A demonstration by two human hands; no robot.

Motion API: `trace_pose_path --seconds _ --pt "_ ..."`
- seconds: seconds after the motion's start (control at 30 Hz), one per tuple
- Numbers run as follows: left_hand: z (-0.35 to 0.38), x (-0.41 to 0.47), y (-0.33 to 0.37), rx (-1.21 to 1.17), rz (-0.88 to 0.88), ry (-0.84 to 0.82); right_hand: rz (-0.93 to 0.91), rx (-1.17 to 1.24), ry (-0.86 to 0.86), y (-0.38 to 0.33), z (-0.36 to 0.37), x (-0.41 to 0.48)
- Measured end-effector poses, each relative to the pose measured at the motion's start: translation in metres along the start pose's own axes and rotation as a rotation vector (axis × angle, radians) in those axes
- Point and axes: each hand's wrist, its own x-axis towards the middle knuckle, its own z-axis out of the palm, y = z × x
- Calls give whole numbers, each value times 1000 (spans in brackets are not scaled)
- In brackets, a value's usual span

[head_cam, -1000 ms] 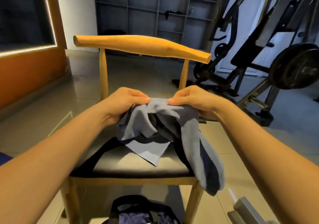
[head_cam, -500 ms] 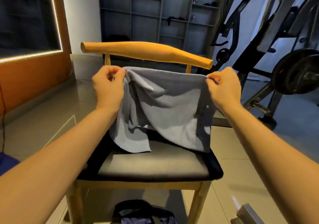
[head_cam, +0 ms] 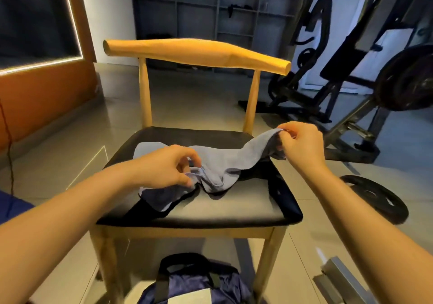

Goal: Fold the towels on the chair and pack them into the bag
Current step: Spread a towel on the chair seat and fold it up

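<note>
A grey-blue towel (head_cam: 225, 163) lies rumpled across the black seat of a wooden chair (head_cam: 229, 212). My left hand (head_cam: 164, 168) pinches a bunched edge of the towel near the seat's middle. My right hand (head_cam: 302, 144) pinches another corner, lifted slightly above the seat's right side. Darker cloth (head_cam: 278, 186) lies under the towel on the seat, hanging over the right edge. A dark blue bag (head_cam: 194, 285) with black handles sits on the floor in front of the chair.
Weight machines (head_cam: 351, 69) stand to the right, and a black weight plate (head_cam: 375, 196) lies on the tiled floor beside the chair. A metal object (head_cam: 344, 278) lies at the lower right. Grey shelves (head_cam: 210, 6) line the back wall.
The towel was held up spread in front of the chair back; now both hands have lowered it onto the seat, the left hand coming down towards the middle.
</note>
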Motion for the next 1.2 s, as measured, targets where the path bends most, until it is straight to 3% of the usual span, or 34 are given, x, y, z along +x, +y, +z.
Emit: trace_pose_path --seconds 0.07,0.17,0.27,0.33,0.4,0.47,0.57,0.73,0.9,1.03,1.2 --pt "-11 -6 -7 97 -59 -45 72 197 51 -3 -4 0" --pt "-23 -12 -8 152 -77 14 20 332 158 -14 -7 -1" --pt "-26 -16 16 -242 56 152 55 463 213 -35 -6 -1" --pt "-23 -16 33 -527 107 190 75 609 54 -55 -5 -6" --pt "-13 -12 37 -576 122 154 28 681 -305 -68 -1 -18" --pt "0 -10 33 -394 118 71 -135 438 -633 -61 8 -31" --pt "19 -11 21 -145 89 -41 -222 -3 -863 -38 14 -44" --pt "18 -26 16 -24 19 -122 -72 -85 -910 -26 -5 -48" --pt "-2 -43 3 98 -100 -207 407 288 -980 -20 -14 -48" --pt "-20 -48 2 117 -73 -24 641 237 -850 -16 -7 -45" --pt "-21 -49 18 -221 -56 193 619 55 -795 -6 -7 -43"
